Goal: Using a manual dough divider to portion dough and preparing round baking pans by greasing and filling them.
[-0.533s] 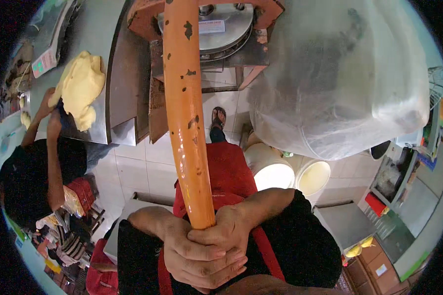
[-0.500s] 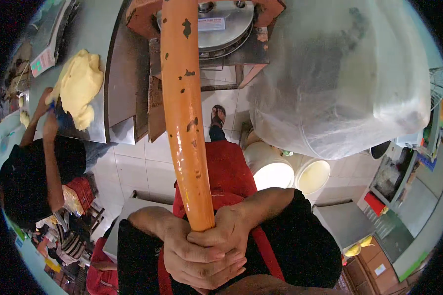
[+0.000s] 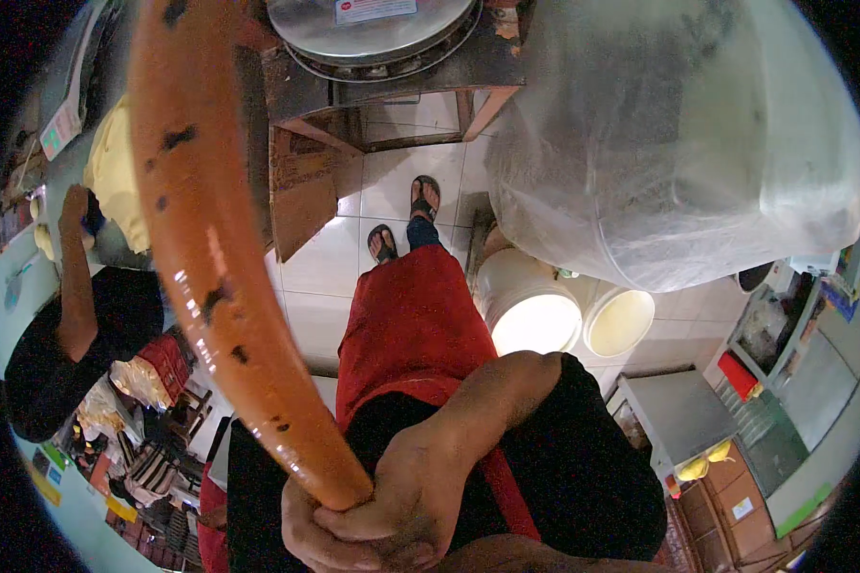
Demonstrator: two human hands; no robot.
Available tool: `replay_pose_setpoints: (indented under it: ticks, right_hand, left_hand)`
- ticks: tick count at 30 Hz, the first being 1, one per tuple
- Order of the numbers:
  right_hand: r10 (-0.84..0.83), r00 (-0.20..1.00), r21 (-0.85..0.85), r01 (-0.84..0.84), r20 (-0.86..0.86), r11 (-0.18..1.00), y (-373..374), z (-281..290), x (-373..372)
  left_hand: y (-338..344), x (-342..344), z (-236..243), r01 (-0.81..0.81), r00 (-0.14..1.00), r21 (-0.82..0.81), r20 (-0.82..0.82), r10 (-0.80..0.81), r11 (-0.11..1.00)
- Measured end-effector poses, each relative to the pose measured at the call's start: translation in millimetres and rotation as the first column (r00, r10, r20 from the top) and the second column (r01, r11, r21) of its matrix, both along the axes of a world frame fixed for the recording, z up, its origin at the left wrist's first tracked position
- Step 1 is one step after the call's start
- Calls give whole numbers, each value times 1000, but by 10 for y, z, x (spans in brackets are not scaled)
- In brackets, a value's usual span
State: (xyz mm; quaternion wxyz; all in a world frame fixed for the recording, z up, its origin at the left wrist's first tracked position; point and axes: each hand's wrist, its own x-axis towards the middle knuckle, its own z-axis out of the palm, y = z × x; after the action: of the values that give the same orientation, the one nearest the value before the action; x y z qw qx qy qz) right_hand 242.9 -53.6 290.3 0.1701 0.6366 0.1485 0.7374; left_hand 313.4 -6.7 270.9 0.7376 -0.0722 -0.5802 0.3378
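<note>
Gripping the near end of a long, curved orange pole with chipped paint (image 3: 210, 258), the bare right hand (image 3: 401, 516) wraps it firmly. Pole slants leftward past the red cloth apron (image 3: 411, 315). Left hand's state: cannot tell.

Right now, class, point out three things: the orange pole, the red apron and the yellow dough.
Orange pole (image 3: 210, 253): head view, midway along its visible shaft.
Red apron (image 3: 416, 329): head view, middle of its front.
Yellow dough (image 3: 114, 180): head view, the part showing left of the pole.
</note>
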Motion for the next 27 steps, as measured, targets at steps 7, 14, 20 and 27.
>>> replay_pose_setpoints:
  ticks: [7, 14, 20, 27]
  right_hand:
    - [-41, 998, 3, 41, -47, 999, -237, -156, -306]
    - [2, 998, 105, -8, 55, 994, -181, -317, -157]
    - [61, 996, 100, -68, 70, 993, -150, -355, -65]
    - [144, 977, 110, -163, 160, 981, -344, -440, -206]
  left_hand:
    - [107, 22, -191, -189, 969, 60, -150, 197, 980]
    - [205, 42, -327, -380, 880, 164, -237, 411, 910]
    - [257, 11, -438, -540, 748, 277, -275, 604, 795]
    - [282, -4, -508, -669, 571, 374, -294, 767, 642]
